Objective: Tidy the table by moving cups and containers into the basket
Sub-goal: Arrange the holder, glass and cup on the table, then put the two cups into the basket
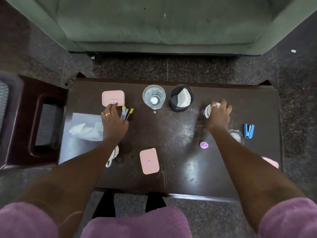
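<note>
Left hand (113, 118) out loose, fingertips touching near edge of far pink container (113, 98), just beside pens (126, 113). Right hand (220, 115) curled over white cup (208, 112), grasping it on table (180, 134). Between them, glass (154, 97) and black mesh holder (181, 98); second pink container (149, 161) lying apart toward near edge.

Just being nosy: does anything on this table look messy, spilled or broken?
The black mesh cup is stuffed with crumpled white paper, and the table is scratched and smeared. Nothing looks spilled.
</note>
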{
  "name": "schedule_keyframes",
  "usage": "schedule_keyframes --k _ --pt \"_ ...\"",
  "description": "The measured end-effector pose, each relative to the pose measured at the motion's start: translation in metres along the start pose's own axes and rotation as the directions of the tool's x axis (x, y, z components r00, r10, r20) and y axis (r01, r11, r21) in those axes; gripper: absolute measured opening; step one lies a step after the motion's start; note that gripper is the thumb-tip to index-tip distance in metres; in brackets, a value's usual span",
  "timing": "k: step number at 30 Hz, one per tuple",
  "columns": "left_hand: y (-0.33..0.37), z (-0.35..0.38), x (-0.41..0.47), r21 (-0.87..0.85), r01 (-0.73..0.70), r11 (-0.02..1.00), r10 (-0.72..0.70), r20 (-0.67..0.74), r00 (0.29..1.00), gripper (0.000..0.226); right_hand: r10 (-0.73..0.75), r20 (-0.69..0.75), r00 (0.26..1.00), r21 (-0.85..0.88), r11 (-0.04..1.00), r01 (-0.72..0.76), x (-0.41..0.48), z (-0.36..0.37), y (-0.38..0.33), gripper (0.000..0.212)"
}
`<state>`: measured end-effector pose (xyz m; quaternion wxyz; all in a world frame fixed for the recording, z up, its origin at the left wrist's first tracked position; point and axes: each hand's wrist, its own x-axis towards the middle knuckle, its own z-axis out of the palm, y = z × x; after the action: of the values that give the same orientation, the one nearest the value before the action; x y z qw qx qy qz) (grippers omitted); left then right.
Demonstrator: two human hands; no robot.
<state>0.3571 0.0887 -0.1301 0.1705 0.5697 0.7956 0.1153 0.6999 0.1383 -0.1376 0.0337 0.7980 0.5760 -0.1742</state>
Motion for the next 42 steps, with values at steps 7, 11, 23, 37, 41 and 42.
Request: schedule_keyframes --k 7,11,23,37,41,42 --pt "-0.048 -0.005 -0.059 0.153 0.198 0.968 -0.227 0.207 0.952 0.086 0.097 -0.027 0.995 0.135 0.987 -0.092 -0.04 0.0 -0.024 0.046" --pt "-0.063 -0.001 -0.08 0.172 0.277 0.945 -0.321 0.337 0.885 0.095 0.052 -0.012 0.999 0.174 0.983 -0.05 -0.075 0.012 -0.041 0.06" --pt "-0.088 -0.016 -0.094 -0.118 0.267 0.956 -0.227 0.274 0.934 0.079 -0.532 -0.104 0.84 -0.044 0.847 0.53 -0.151 0.055 -0.113 0.066" --pt "-0.186 -0.185 0.013 -0.206 0.177 0.963 -0.202 -0.108 0.974 0.06 -0.789 -0.412 0.455 0.059 0.475 0.878 -0.155 0.026 -0.418 0.064" --pt "-0.25 -0.254 0.062 -0.276 0.271 0.922 -0.349 -0.294 0.89 0.061 -0.786 -0.438 0.436 0.192 0.392 0.9 -0.172 0.019 -0.534 0.067" --pt "-0.265 -0.266 0.075 -0.29 0.3 0.909 -0.386 -0.311 0.869 0.063 -0.783 -0.44 0.439 0.227 0.376 0.899 -0.177 0.018 -0.56 0.068"
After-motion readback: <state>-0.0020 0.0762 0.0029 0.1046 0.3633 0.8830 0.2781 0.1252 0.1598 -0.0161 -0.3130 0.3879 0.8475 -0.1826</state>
